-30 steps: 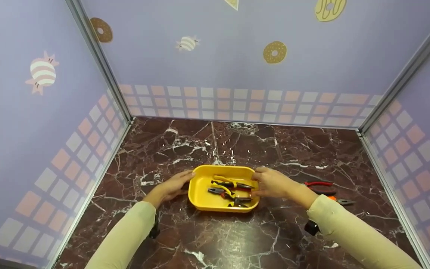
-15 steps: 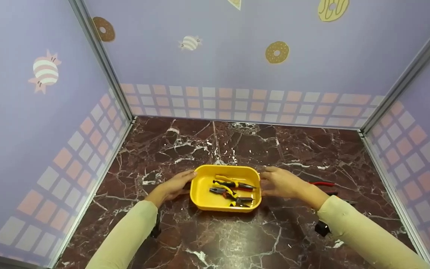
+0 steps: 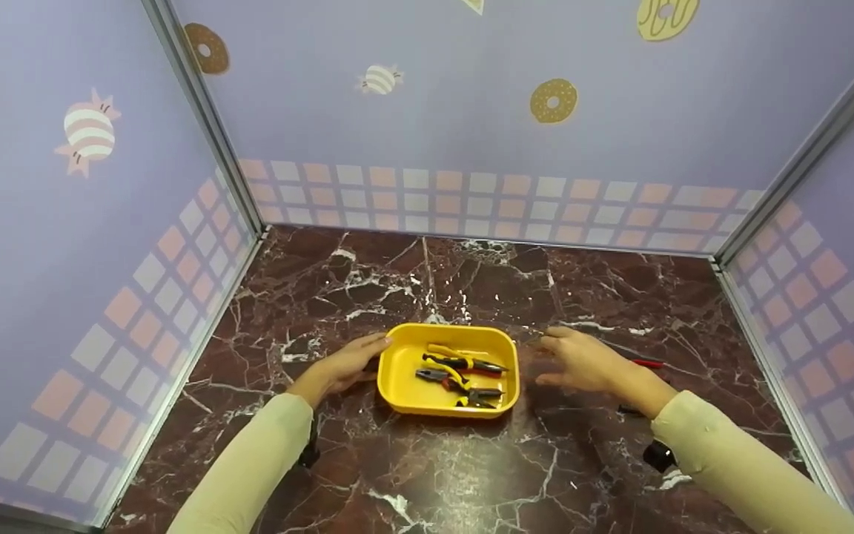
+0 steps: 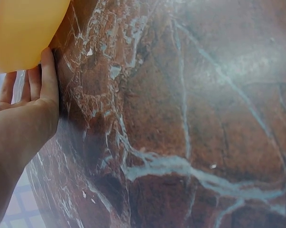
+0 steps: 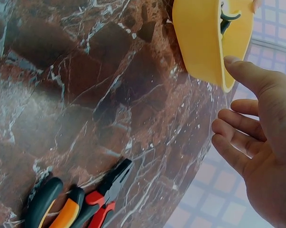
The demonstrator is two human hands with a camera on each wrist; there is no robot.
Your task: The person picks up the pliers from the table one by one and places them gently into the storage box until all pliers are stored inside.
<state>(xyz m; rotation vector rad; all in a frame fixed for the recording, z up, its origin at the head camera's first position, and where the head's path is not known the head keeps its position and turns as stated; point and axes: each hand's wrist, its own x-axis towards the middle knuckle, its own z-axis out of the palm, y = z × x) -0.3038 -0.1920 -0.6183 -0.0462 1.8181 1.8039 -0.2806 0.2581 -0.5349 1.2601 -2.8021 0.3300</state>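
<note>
A yellow plastic basin (image 3: pixel 402 374) stands on the marble-patterned surface with several pliers (image 3: pixel 480 364) lying in it, their handles yellow, black and red. My left hand (image 3: pixel 344 366) rests against the basin's left end; in the left wrist view its extended fingers (image 4: pixel 49 71) touch the outer wall low down. To the right of the basin, a small gap separates my right hand (image 3: pixel 583 361) from the wall. The right wrist view shows that hand's fingers (image 5: pixel 240 126) loosely bent with nothing in them, the thumb overlapping the basin's rim.
Outside the basin on the right lie more pliers, partly hidden by my right arm: red-and-black ones (image 5: pixel 101 202) and an orange-and-black handle (image 5: pixel 69 211). Purple printed wall panels (image 3: pixel 471 111) enclose the surface at the back and both sides.
My right hand has let go of the basin's right end and moved away to the right. My left hand stays at the left end. The basin and its pliers hardly move.
</note>
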